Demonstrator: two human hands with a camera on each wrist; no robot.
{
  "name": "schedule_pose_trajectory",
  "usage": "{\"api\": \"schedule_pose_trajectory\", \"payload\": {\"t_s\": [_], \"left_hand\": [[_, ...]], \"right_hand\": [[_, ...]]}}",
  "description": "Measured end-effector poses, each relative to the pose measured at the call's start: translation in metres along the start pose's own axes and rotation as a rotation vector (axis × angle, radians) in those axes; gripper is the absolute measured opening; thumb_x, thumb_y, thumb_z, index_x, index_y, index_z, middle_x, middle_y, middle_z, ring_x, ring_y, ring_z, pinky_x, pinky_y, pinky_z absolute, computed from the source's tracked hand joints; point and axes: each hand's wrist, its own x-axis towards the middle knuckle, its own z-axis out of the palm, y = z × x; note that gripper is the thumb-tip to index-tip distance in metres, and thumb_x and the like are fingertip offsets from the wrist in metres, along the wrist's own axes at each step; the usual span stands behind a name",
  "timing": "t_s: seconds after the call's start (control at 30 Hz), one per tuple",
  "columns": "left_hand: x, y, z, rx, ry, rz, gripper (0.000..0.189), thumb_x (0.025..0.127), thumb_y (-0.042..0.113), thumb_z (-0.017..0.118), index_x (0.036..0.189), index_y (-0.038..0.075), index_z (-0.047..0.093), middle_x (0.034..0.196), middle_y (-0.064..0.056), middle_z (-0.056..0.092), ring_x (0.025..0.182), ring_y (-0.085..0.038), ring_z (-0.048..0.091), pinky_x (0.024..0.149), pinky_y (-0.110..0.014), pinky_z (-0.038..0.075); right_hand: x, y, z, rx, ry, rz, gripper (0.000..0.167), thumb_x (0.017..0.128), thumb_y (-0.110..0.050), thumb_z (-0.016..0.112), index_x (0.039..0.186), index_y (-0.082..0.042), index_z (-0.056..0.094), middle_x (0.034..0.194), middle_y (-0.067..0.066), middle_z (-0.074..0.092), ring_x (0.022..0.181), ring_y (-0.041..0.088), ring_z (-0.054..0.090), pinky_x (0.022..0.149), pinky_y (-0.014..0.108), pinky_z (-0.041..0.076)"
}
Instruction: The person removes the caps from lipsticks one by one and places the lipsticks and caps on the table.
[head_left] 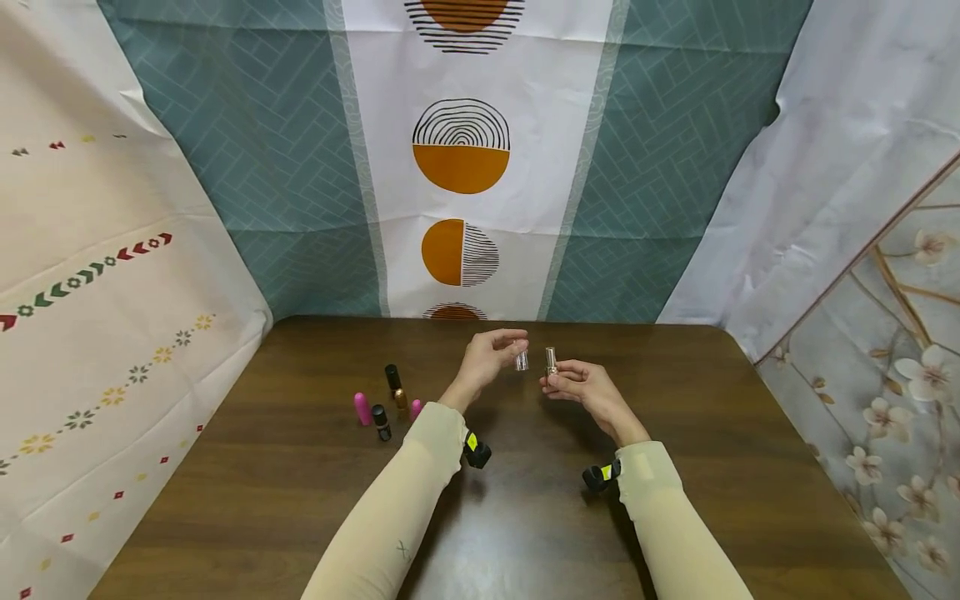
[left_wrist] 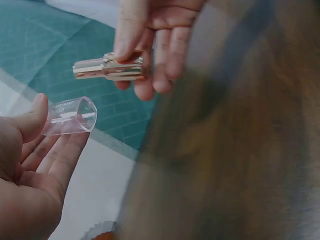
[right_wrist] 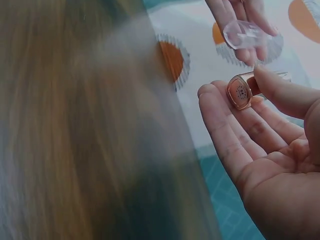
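My left hand (head_left: pixel 486 360) pinches a clear plastic cap (left_wrist: pixel 71 116) between thumb and fingers, its mouth turned down toward the table in the head view. To its right, my right hand (head_left: pixel 588 392) holds a shiny gold lipstick tube (left_wrist: pixel 112 68) upright by its lower part. A label shows on the flat base of the lipstick tube (right_wrist: pixel 240 93) in the right wrist view. Cap and tube are apart, with a small gap between them. Both are held over the far part of the brown wooden table (head_left: pixel 540 525).
Left of my left forearm stand a pink bullet-shaped item (head_left: pixel 363 408), a black tube (head_left: pixel 381 422), another black tube (head_left: pixel 392 377) and a small amber-gold item (head_left: pixel 401 400). A second pink item (head_left: pixel 416 408) is partly hidden by the sleeve. A patterned curtain (head_left: pixel 300 167) hangs behind the table.
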Motion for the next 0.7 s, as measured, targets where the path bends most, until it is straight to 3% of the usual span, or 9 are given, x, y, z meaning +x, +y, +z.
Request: {"api": "schedule_pose_trajectory", "payload": {"t_s": [0.2, 0.43, 0.6, 0.7], "left_hand": [[0.002, -0.016, 0.020, 0.073, 0.018, -0.010, 0.030, 0.101, 0.018, 0.071, 0.125, 0.001, 0.074, 0.117, -0.012, 0.076, 0.100, -0.022, 0.075, 0.088, -0.039, 0.061], [0.013, -0.014, 0.041, 0.208, 0.033, 0.029, 0.025, 0.098, 0.020, 0.075, 0.118, 0.005, 0.078, 0.110, -0.008, 0.078, 0.099, -0.020, 0.075, 0.082, -0.031, 0.059], [0.017, -0.013, 0.054, 0.209, 0.054, 0.043, 0.026, 0.097, 0.020, 0.076, 0.119, 0.005, 0.077, 0.109, -0.006, 0.078, 0.098, -0.020, 0.074, 0.083, -0.031, 0.059], [0.018, -0.016, 0.058, 0.211, 0.070, 0.036, 0.027, 0.096, 0.019, 0.076, 0.119, 0.005, 0.077, 0.108, -0.006, 0.078, 0.096, -0.020, 0.075, 0.081, -0.030, 0.059]], "right_hand": [[0.001, 0.008, -0.014, -0.008, -0.025, 0.039, 0.044, 0.105, 0.000, 0.058, 0.139, 0.023, 0.045, 0.122, 0.034, 0.067, 0.103, 0.028, 0.074, 0.093, 0.038, 0.059], [0.010, 0.010, -0.027, -0.035, -0.029, 0.032, 0.040, 0.108, 0.000, 0.052, 0.137, 0.023, 0.039, 0.121, 0.034, 0.067, 0.097, 0.021, 0.074, 0.091, 0.039, 0.060], [0.017, 0.010, -0.041, -0.069, -0.049, 0.027, 0.035, 0.108, -0.004, 0.055, 0.133, 0.019, 0.044, 0.118, 0.026, 0.069, 0.106, 0.033, 0.072, 0.092, 0.038, 0.059], [0.020, 0.010, -0.047, -0.090, -0.048, 0.034, 0.037, 0.106, -0.005, 0.059, 0.131, 0.019, 0.046, 0.117, 0.023, 0.070, 0.105, 0.033, 0.072, 0.092, 0.036, 0.059]]}}
